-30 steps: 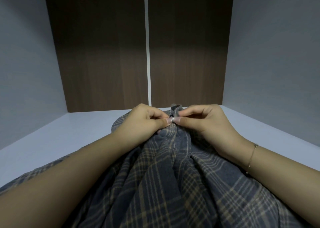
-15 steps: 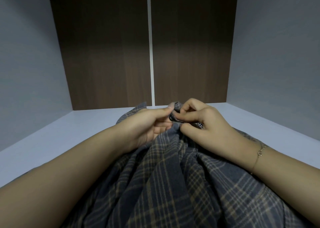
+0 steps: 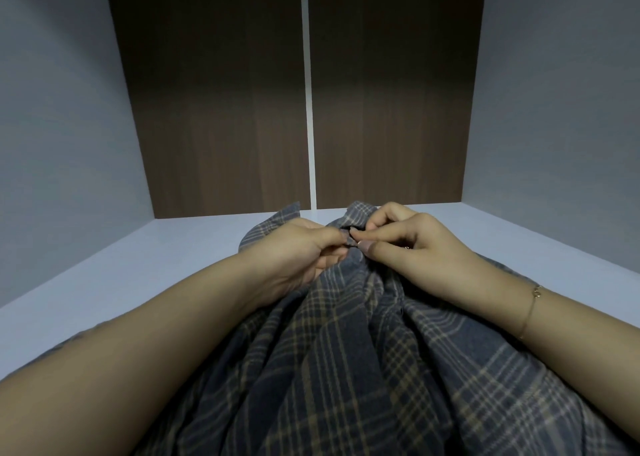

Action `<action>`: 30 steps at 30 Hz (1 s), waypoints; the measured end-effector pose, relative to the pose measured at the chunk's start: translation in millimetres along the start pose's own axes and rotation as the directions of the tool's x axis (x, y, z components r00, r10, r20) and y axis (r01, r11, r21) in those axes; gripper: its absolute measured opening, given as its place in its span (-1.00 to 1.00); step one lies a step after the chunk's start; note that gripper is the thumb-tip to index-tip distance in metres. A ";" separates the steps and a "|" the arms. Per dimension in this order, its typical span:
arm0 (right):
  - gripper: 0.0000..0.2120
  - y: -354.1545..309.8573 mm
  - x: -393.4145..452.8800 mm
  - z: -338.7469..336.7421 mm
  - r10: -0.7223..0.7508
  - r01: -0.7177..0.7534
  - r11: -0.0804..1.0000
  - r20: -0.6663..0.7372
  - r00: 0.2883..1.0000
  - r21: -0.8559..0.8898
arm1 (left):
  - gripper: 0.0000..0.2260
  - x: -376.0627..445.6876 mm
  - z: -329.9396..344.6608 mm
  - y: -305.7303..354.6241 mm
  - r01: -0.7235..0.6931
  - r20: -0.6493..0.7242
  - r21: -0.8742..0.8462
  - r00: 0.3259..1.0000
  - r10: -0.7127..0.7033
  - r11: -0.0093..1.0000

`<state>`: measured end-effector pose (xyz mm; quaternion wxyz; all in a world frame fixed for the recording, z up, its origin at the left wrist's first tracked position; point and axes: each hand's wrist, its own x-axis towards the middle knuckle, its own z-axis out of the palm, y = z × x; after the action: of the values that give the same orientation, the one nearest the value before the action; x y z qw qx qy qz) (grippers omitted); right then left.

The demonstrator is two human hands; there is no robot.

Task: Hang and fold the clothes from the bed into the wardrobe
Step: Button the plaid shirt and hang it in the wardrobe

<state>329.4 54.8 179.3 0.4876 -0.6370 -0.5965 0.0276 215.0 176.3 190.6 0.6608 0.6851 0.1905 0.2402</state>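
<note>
Head view shows one plaid shirt lying on the pale shelf inside the wardrobe. Its top end points at the brown back wall, and the rest spreads toward the person. Both hands meet at the shirt's top end, near the collar. The left hand pinches a bit of cloth with thumb and fingers. The right hand pinches the cloth right next to it, fingertips almost touching the left ones. It looks like they are doing up a button, but the button is too small to see clearly. So this shirt has reached the wardrobe, yet it is bunched and not folded. I think folding it flat is left to do. The bed and any other clothes are out of sight. A thin bracelet sits on the right wrist.
</note>
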 end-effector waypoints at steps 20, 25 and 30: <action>-0.92 1.9 6.1 -0.4 0.149 -0.143 0.989 -0.152 0.977 0.048 | -0.66 2.5 4.7 -9.1 -0.170 -0.030 0.227 0.983 0.182 0.959; -0.92 -0.9 4.8 -1.1 -0.051 0.017 0.980 -0.168 0.985 -0.197 | -0.59 3.2 5.3 -5.8 0.009 -0.028 -0.021 1.000 -0.009 1.000; -0.91 -3.9 2.1 -1.7 -0.125 0.091 0.971 -0.143 0.982 -0.222 | -0.71 2.7 5.8 -5.0 0.009 -0.040 -0.157 0.999 -0.015 0.988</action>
<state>328.2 54.7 183.8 0.4620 -0.6526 -0.5897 -0.1135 220.9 173.4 185.8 0.7101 0.6248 0.1885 0.2645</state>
